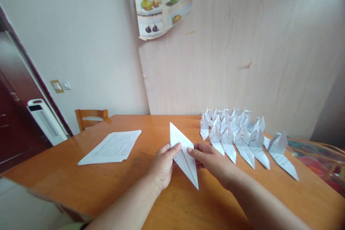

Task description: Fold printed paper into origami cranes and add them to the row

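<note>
A white paper folded into a long diamond [184, 154] is held above the wooden table, one point up and away, the other down toward me. A crease or slit runs along its middle. My left hand [164, 161] pinches its left edge, thumb on top and fingers beneath. On the right edge, my right hand [208, 156] grips it the same way, its thumb lying on the paper near the middle. The fingers under the paper are partly hidden.
A stack of printed sheets [111, 146] lies left on the wooden table [99, 190]. Several folded paper birds [244, 140] stand in rows at the right. Behind the table's left end is a wooden chair [93, 114]. Beyond the right edge sits a blurred, colourful clear bag [315, 160].
</note>
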A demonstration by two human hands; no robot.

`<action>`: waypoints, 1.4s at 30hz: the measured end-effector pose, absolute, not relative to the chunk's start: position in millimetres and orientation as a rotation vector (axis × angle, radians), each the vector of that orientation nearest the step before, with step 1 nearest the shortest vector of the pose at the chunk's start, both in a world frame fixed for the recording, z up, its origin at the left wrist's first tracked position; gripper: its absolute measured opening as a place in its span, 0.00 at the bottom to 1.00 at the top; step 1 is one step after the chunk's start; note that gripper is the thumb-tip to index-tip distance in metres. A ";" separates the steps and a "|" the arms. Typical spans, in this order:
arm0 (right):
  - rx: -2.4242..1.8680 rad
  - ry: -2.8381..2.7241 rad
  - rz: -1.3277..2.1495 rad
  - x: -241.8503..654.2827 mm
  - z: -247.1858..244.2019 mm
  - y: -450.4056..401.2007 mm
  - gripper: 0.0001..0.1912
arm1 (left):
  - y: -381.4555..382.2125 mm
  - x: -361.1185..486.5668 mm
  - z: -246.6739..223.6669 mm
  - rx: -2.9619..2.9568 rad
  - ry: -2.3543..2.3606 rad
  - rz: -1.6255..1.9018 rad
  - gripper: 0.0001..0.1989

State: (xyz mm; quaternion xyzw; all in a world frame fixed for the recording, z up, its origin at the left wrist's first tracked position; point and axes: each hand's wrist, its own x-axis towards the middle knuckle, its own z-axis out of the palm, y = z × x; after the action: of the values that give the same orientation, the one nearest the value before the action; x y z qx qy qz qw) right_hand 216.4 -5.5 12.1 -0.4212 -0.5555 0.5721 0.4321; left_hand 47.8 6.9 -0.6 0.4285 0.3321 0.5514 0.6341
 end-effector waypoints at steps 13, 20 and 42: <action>-1.223 -1.525 1.505 229.5 1.4 1.8 0.07 | 28.0 26.4 -1.4 1.127 1.273 1.694 0.24; -1.081 -1.736 1.696 234.9 7.5 -5.4 0.11 | 14.7 20.1 5.7 1.671 1.241 1.443 0.07; -1.380 -1.792 1.090 236.9 17.2 -3.6 0.07 | 0.5 9.6 -8.5 2.396 1.030 0.688 0.10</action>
State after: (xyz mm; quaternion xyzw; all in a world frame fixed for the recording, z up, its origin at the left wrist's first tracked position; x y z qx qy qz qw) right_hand 236.9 -3.6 17.2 -0.5224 -0.6786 0.4127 0.3103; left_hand 9.6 0.5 -8.5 0.8665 0.3726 0.2488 0.2202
